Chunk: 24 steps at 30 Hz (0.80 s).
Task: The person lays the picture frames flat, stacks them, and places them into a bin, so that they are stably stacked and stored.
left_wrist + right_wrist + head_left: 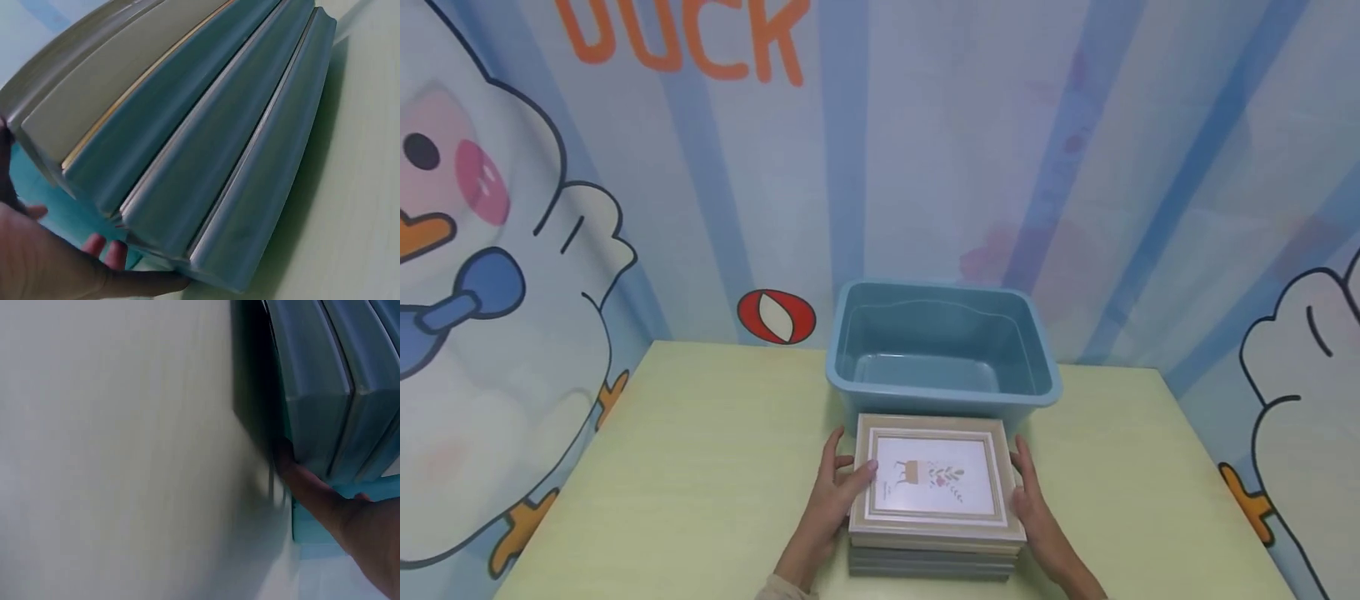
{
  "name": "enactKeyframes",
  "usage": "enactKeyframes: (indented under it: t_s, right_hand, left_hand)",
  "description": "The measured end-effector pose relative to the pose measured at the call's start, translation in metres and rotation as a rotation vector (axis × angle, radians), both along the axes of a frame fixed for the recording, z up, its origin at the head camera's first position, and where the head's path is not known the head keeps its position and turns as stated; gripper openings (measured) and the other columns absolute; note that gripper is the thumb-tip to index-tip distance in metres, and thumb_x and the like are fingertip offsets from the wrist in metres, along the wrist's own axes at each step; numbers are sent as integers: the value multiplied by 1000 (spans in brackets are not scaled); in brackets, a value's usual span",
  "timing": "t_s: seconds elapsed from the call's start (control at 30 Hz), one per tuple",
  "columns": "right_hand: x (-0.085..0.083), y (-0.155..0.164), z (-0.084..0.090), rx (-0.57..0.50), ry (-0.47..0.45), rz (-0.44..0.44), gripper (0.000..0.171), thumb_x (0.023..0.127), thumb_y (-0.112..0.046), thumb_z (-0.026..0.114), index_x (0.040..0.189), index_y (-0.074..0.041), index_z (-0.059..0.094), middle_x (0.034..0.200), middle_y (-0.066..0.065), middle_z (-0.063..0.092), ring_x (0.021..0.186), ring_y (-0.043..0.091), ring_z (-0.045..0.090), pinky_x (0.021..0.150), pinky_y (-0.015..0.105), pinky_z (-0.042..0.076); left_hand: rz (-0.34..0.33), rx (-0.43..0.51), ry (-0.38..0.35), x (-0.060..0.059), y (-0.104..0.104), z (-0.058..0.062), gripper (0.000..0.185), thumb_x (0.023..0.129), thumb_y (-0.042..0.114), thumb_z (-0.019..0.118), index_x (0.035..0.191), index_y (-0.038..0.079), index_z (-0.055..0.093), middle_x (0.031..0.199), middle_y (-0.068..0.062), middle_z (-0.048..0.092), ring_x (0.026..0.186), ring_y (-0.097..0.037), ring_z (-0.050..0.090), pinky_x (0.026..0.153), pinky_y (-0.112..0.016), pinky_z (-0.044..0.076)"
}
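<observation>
A stack of picture frames (936, 481) stands in front of the blue basin. Its top frame is beige, with a print of a flower pot lying sideways; blue-grey frames (187, 144) form the lower layers. On the stack's left side, my left hand (827, 508) grips it, thumb over the top frame's edge and other fingers along the side. The right hand (1037, 517) holds the opposite side. In the right wrist view, a finger (312, 490) of that hand reaches to the bottom edge of the lowest frame. The stack hides some of the fingertips.
The open basin (943, 398) sits at the back of the pale yellow table (730, 467), close behind the stack, with nothing inside. Behind the table hangs a striped blue cloth (917, 167) with cartoon ducks.
</observation>
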State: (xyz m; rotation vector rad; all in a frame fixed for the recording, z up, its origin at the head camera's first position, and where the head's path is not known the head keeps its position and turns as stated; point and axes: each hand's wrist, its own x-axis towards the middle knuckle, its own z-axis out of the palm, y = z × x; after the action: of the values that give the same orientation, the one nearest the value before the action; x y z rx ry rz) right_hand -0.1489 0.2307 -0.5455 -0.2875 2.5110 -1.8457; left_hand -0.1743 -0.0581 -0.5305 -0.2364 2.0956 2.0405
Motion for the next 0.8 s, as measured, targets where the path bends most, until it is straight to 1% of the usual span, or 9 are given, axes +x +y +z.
enactKeyframes:
  t_s: [0.03, 0.13, 0.23, 0.33, 0.4, 0.5, 0.67, 0.73, 0.8]
  right_hand:
    - [0, 1, 1, 13, 2, 8, 71, 106, -52, 22, 161, -18, -6, 159, 33, 8, 144, 61, 7, 103, 87, 3]
    - [-1, 4, 4, 38, -23, 16, 67, 107, -45, 26, 161, -17, -4, 160, 33, 9, 145, 60, 8, 105, 86, 5]
    - [-2, 5, 6, 56, -36, 27, 64, 107, -33, 30, 161, -15, 0, 163, 30, 8, 147, 57, 10, 108, 84, 10]
    - [-3, 5, 6, 63, -26, 46, 64, 106, -22, 34, 161, -14, 4, 165, 26, 7, 147, 54, 11, 108, 82, 13]
    - [-4, 5, 6, 68, -17, 49, 63, 105, -19, 36, 161, -14, 8, 166, 25, 7, 147, 54, 12, 108, 82, 14]
    - [-3, 4, 6, 58, -38, 47, 63, 104, -18, 37, 161, -17, 10, 166, 23, 7, 147, 52, 13, 109, 81, 15]
    - [-2, 2, 8, 36, -84, 47, 64, 104, -21, 37, 161, -20, 10, 167, 23, 4, 146, 51, 17, 110, 76, 22]
    - [-2, 2, 8, 33, -88, 42, 64, 104, -21, 37, 161, -21, 10, 166, 23, 5, 144, 50, 20, 109, 74, 25]
    - [-3, 2, 8, 30, -91, 39, 64, 103, -21, 37, 161, -21, 10, 166, 24, 5, 143, 50, 22, 109, 72, 28]
  left_hand:
    - [-24, -14, 7, 0, -1, 1, 88, 94, 47, 63, 161, 23, 11, 143, -23, 33, 123, -36, 50, 97, -50, 49]
    - [-108, -53, 35, 0, -3, 2, 80, 99, 52, 52, 162, 30, 8, 152, -22, 24, 133, -40, 41, 107, -62, 39]
    - [-187, -62, 68, 1, -6, 2, 70, 104, 51, 40, 161, 34, 4, 162, -20, 9, 147, -49, 20, 115, -74, 17]
    - [-234, -56, 108, 2, -9, 2, 63, 107, 46, 31, 161, 33, 1, 166, -19, -2, 151, -52, -3, 114, -78, 1]
    - [-254, -54, 116, 4, -10, 2, 62, 107, 46, 27, 161, 33, 0, 167, -17, -4, 151, -51, -6, 114, -78, -1]
    - [-266, -51, 112, 6, -10, 3, 61, 107, 47, 27, 161, 35, 3, 168, -16, -2, 152, -48, -6, 115, -75, -2]
    - [-255, -32, 109, 7, -11, 4, 59, 107, 46, 30, 161, 35, 10, 168, -16, 2, 153, -47, -4, 116, -74, -1]
    - [-255, -16, 107, 7, -12, 4, 58, 107, 45, 32, 161, 34, 13, 168, -15, 2, 153, -46, -3, 117, -74, -1]
    - [-258, 7, 103, 7, -12, 4, 60, 106, 42, 39, 161, 34, 16, 168, -15, 2, 153, -46, -4, 117, -73, -1]
